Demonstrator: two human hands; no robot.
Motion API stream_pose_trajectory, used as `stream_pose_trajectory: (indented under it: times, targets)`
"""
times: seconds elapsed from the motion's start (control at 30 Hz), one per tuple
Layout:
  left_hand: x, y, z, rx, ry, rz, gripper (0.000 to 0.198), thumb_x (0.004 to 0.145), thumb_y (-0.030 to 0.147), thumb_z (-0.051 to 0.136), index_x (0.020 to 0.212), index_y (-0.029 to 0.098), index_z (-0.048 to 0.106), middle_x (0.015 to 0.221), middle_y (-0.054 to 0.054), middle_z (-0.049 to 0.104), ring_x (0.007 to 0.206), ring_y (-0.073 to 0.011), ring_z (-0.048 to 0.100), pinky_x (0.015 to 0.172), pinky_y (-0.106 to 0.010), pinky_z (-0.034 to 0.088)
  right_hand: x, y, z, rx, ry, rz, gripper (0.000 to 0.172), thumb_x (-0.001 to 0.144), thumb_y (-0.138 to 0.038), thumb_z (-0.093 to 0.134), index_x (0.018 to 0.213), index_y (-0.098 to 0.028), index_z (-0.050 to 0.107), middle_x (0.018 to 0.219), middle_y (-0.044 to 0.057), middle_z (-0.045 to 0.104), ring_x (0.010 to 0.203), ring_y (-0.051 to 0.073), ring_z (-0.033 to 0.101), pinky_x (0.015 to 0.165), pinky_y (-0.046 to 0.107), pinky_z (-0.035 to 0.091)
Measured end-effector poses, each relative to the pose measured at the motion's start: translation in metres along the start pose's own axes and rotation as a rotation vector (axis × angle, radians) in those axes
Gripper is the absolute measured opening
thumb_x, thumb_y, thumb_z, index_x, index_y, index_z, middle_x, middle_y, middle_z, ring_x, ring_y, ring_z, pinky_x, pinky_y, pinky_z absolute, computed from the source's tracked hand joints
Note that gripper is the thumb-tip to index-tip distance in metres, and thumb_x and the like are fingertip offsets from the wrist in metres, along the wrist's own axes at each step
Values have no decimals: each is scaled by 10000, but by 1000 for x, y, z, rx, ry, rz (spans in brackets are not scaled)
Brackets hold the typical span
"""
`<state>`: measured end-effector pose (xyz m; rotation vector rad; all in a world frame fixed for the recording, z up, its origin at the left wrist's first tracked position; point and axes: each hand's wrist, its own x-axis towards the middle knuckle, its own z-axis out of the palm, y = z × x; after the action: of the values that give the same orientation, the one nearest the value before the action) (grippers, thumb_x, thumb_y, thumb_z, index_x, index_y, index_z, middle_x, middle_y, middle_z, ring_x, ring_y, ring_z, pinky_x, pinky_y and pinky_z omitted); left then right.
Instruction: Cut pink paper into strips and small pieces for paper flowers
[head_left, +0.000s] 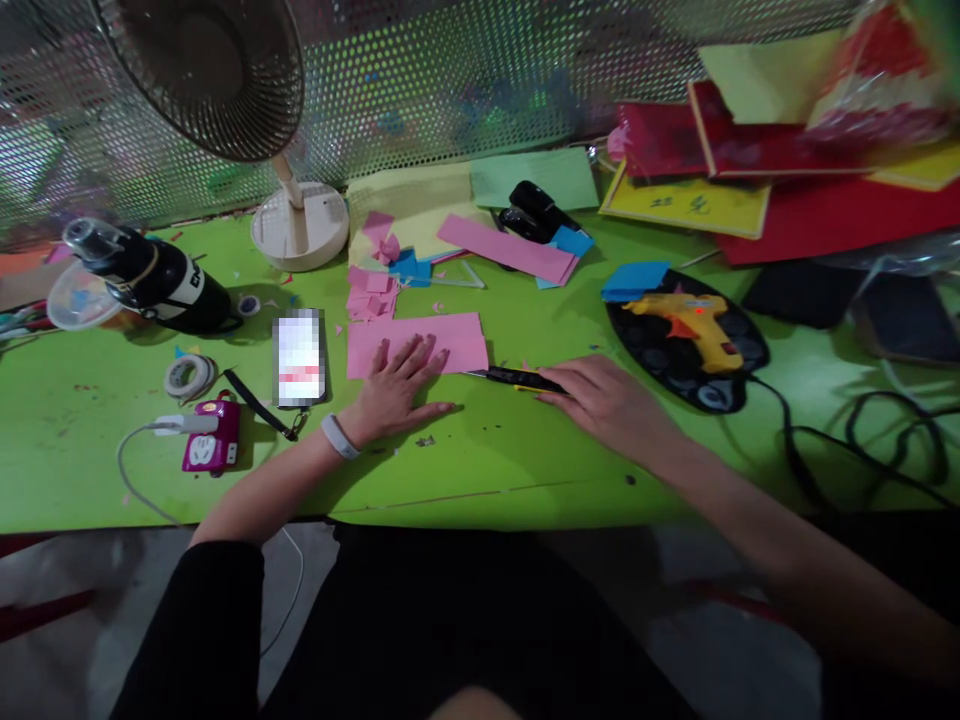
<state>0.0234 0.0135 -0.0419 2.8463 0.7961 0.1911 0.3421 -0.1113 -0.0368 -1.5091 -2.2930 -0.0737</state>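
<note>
A sheet of pink paper [465,340] lies flat on the green table [480,450]. My left hand [397,385] rests on its lower edge with the fingers spread, pressing it down. My right hand [592,395] is closed around a black and yellow utility knife [525,379]. The knife's blade points left and reaches the lower right corner of the sheet; whether it touches the paper I cannot tell. Just behind the sheet sit small folded pink paper pieces [370,295] and a long pink strip [506,248].
A yellow glue gun [701,325] lies on a black palette at right, its cord trailing off. A stapler [540,210] and a fan [300,230] stand behind. At left are a phone [299,355], tape roll [189,377], purple power adapter [212,437] and black bottle [172,285].
</note>
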Motion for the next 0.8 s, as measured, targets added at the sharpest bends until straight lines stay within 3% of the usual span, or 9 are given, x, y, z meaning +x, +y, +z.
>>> stream_pose_trajectory:
  times: [0.2,0.4,0.63,0.8]
  targets:
    - [-1,-1,0,7,-7,-1,895,950,822,268,1652,393,-84,1747,4,23,1623,-244,26,1286,-523,-168,6,-6,11,20,-9,-24,344,1071,-339,447,1227,-155,692,1043,148,723,929,270,660,826,441,577]
    - [0,3,2,-3,13,-16,895,945,823,251,1625,421,-169,1741,35,-43,1617,-244,-14,1289,-532,-153,-4,-1,6,27,3,-3,316,1053,-340,494,1241,-183,694,1037,136,734,927,279,670,829,449,571]
    - [35,25,22,-23,11,-50,1000,890,877,226,1512,399,-395,1714,41,-176,1585,-248,-139,1279,-594,-137,-6,27,5,4,28,48,345,1065,-359,445,1232,-188,695,1065,144,737,969,304,662,862,476,570]
    - [37,26,18,-11,-8,-24,975,913,862,201,1561,368,-333,1715,21,-169,1599,-260,-109,1292,-571,-126,-14,34,8,12,56,103,350,1054,-388,468,1236,-216,714,1084,142,730,989,310,671,876,481,565]
